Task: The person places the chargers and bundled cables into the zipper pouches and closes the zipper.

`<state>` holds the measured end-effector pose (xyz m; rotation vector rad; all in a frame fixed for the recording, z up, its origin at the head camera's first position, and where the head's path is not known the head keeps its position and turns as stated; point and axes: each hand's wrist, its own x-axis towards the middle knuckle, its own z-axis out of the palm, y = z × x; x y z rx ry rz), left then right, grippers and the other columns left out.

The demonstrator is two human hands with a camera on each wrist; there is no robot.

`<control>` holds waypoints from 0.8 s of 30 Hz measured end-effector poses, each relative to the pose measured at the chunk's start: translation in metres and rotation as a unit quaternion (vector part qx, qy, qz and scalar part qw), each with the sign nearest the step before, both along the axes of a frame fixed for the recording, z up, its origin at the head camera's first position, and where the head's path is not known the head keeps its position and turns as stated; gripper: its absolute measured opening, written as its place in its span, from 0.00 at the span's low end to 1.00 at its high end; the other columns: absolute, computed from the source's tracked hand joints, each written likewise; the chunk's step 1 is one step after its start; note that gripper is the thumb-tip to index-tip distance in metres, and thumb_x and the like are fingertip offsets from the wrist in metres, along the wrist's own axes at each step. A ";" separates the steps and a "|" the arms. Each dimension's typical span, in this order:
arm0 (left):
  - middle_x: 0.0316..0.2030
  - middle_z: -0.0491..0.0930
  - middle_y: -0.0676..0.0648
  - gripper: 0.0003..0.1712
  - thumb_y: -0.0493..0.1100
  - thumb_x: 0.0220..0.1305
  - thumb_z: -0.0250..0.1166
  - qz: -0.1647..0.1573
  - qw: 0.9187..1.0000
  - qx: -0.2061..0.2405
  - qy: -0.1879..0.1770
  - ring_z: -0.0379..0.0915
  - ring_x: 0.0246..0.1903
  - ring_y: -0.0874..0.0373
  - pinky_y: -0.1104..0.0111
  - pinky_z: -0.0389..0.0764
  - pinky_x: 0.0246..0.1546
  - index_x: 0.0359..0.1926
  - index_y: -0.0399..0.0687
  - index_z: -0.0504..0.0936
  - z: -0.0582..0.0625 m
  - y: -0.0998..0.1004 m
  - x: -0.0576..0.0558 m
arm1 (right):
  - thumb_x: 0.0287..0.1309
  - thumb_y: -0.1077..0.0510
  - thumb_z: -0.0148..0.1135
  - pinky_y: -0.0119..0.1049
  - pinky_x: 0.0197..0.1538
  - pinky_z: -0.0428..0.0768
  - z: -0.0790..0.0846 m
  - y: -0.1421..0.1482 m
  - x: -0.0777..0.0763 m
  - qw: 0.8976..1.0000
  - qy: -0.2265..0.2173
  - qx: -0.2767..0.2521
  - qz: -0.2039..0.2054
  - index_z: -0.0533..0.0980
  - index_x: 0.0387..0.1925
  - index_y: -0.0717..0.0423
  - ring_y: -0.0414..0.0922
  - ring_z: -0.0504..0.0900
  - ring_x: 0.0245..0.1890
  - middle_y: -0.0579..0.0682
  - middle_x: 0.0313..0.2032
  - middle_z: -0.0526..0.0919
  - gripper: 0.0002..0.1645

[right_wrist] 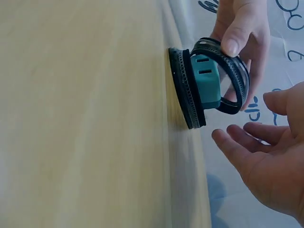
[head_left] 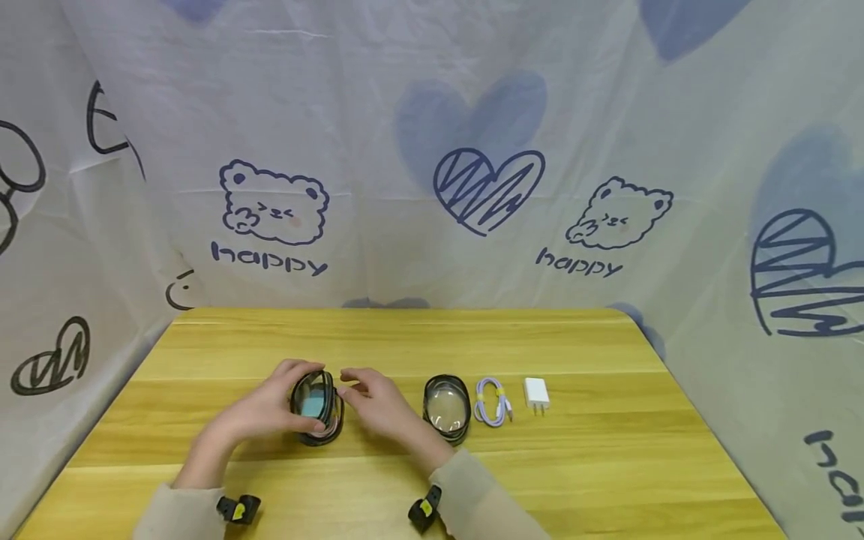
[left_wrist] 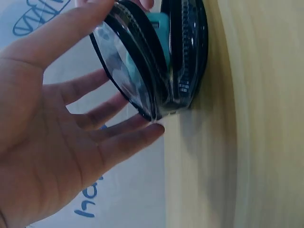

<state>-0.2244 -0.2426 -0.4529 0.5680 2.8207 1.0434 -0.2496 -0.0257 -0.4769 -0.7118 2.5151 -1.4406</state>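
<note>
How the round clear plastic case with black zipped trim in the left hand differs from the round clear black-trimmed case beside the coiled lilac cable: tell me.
The held case has its upper half lifted by the left hand; the cable-side case lies flat on the yellow wooden table, untouched.
A teal two-slotted block shows inside the held case; no such block shows in the cable-side case.
Both are round, clear and black-rimmed.

Far table point(head_left: 405, 337) lies free; right hand point(head_left: 381, 405) blocks between 2 pouches point(head_left: 447, 411).
</note>
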 end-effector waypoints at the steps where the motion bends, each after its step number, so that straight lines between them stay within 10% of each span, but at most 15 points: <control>1: 0.62 0.59 0.38 0.54 0.58 0.41 0.77 0.001 1.000 -0.003 0.002 0.66 0.55 0.41 0.47 0.74 0.50 0.68 0.49 0.62 0.000 0.002 0.000 | 0.68 0.46 0.51 0.34 0.51 0.77 -0.001 -0.001 0.000 1.000 -0.011 -0.005 -0.003 0.70 0.63 0.53 0.42 0.77 0.53 0.45 0.57 0.76 0.26; 8: 0.60 0.62 0.39 0.51 0.54 0.41 0.78 -0.001 1.000 -0.016 0.025 0.68 0.52 0.42 0.54 0.77 0.46 0.65 0.46 0.65 -0.001 0.009 0.000 | 0.64 0.46 0.57 0.31 0.43 0.79 -0.002 -0.003 -0.002 0.996 -0.087 -0.017 -0.006 0.71 0.62 0.55 0.41 0.80 0.47 0.48 0.57 0.76 0.29; 24: 0.66 0.60 0.40 0.49 0.53 0.42 0.78 -0.022 0.999 -0.041 0.004 0.59 0.61 0.40 0.47 0.73 0.51 0.65 0.43 0.67 -0.001 0.013 0.001 | 0.57 0.57 0.65 0.26 0.45 0.78 -0.011 -0.006 -0.006 0.998 -0.051 0.018 0.042 0.71 0.59 0.62 0.43 0.81 0.46 0.54 0.51 0.80 0.29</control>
